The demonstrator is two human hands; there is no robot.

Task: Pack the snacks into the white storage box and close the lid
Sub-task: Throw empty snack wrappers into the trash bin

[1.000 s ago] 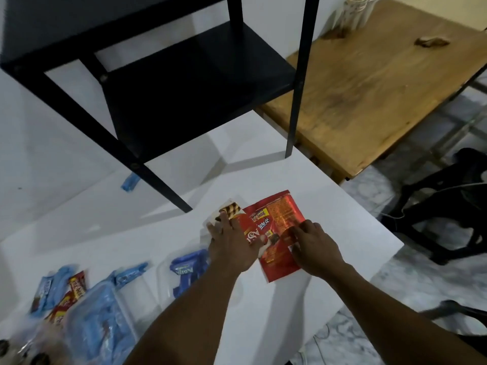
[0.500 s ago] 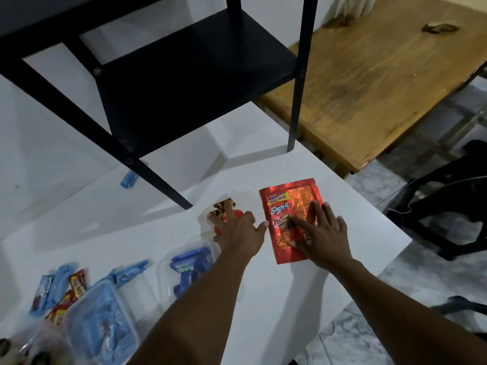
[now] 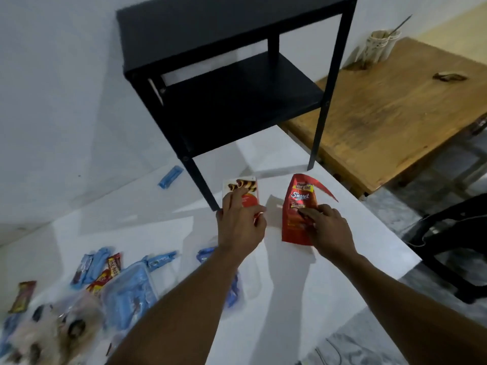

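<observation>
Hands each take one snack: our left hand [image 3: 241,225] curls round a wafer packet [image 3: 241,189], our right hand [image 3: 329,227] pinches a red pouch [image 3: 296,204] above the table [image 3: 276,299], likely to pack both together; we cannot spot the box.

Dim, cool light leaves soft overlapping shadows of the black shelf [image 3: 237,98] on the white surface [image 3: 279,291], straight lines bow toward the edges, and the snacks [image 3: 52,330] at lower left smear into blur.
</observation>
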